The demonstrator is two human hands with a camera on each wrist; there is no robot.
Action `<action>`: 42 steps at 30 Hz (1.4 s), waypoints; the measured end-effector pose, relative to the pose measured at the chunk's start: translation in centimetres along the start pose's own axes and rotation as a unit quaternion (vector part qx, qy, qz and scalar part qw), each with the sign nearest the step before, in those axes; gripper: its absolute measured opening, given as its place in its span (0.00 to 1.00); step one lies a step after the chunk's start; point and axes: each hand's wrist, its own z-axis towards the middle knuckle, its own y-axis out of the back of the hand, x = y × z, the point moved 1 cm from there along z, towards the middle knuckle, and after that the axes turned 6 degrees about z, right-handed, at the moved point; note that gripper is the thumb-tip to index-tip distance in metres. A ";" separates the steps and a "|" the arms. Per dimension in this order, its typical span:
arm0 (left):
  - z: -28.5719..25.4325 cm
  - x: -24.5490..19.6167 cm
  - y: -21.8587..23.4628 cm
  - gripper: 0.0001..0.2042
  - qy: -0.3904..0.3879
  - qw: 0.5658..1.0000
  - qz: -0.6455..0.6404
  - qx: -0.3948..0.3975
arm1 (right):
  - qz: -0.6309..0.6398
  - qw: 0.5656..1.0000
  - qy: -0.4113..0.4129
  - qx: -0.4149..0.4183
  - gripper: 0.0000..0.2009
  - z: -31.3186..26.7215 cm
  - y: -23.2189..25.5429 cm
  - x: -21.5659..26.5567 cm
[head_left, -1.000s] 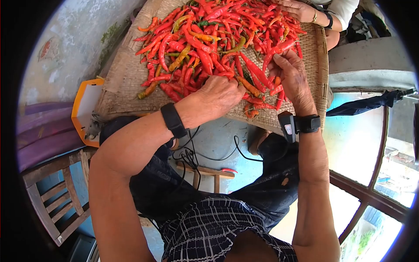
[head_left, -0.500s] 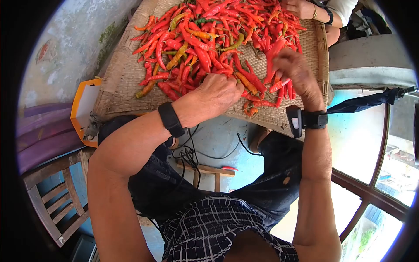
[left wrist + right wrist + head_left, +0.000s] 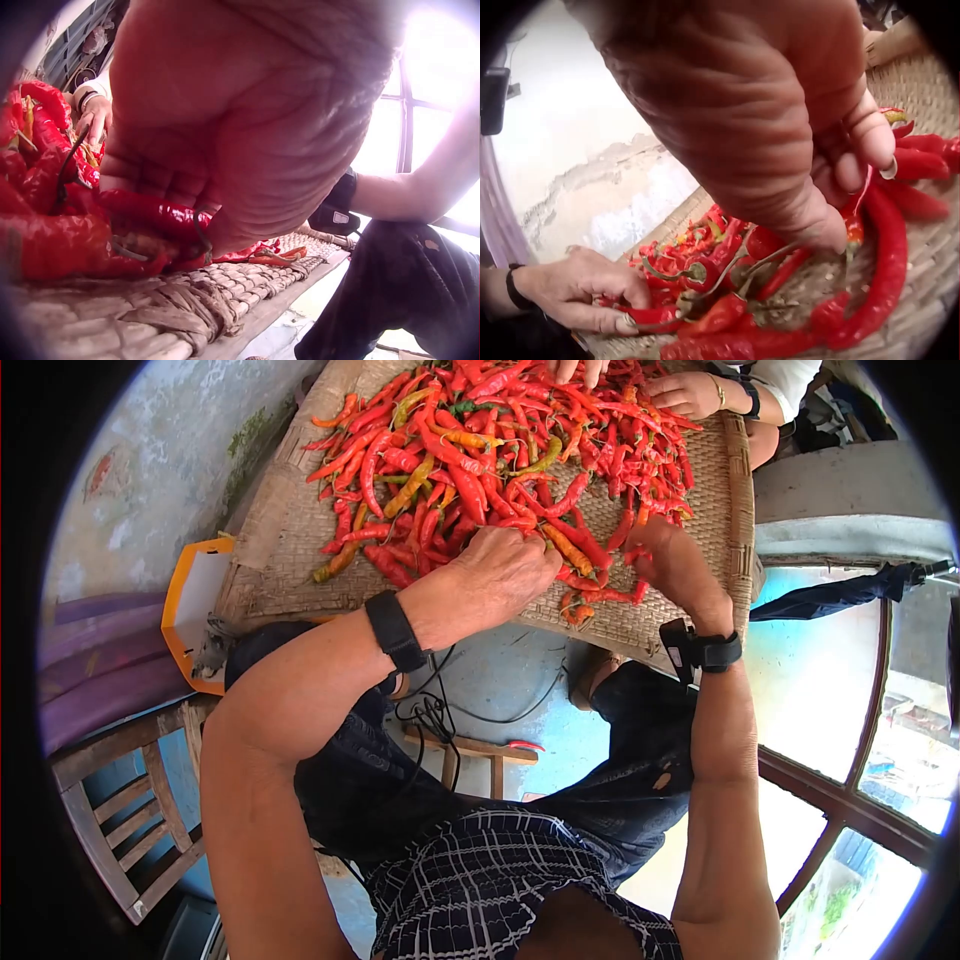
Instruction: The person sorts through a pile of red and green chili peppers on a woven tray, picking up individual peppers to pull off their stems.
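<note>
My left hand (image 3: 495, 573) rests at the near edge of a heap of red chili peppers (image 3: 470, 480). Its fingers curl round a red chili pepper (image 3: 161, 214), whose stem hangs below the palm. In the right wrist view, that hand's thumb lies along a chili (image 3: 656, 316). Over the right part of the woven tray (image 3: 270, 550), my right hand (image 3: 682, 567) is bent down, thumb and fingers about a small, thin red chili pepper (image 3: 853, 225). A long curved chili (image 3: 889, 262) lies beside it. Orange and greenish chilies are mixed into the heap.
Another person's hands (image 3: 685, 395) work at the heap's far right. A wall (image 3: 150, 470) stands left, a dark umbrella (image 3: 840, 595) and window right. Below the tray are cables (image 3: 435, 720), a wooden stool (image 3: 480, 748) and a fallen chili (image 3: 526, 746).
My right hand let go of a large chili near the right side, lifted, then came down closer to the tray's near edge. My left hand stayed put. The other person's second hand came into view.
</note>
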 end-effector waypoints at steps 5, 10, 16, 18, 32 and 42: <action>0.3 -0.1 0.4 0.07 0.014 0.999 -0.016 0.043 | 0.153 0.981 -0.103 -0.063 0.06 1.2 3.8 2.9; 0.4 -0.1 0.3 0.07 0.013 0.999 -0.013 0.038 | 0.390 0.896 -0.199 -0.072 0.11 1.7 5.1 2.4; 0.3 -0.2 0.1 0.07 0.012 0.999 -0.015 0.034 | 0.613 0.714 -0.134 -0.310 0.14 3.3 2.9 -0.3; 0.4 -0.2 0.5 0.07 0.013 0.999 -0.011 0.039 | 0.306 0.926 -0.145 -0.164 0.11 4.4 0.6 1.1; 0.2 -0.1 0.2 0.07 0.016 0.999 0.000 0.028 | 0.080 0.979 0.122 -0.143 0.09 5.3 0.0 4.3; 0.4 -0.2 -0.1 0.07 0.011 0.999 0.008 0.049 | 0.076 0.994 -0.072 -0.030 0.09 3.3 0.9 3.2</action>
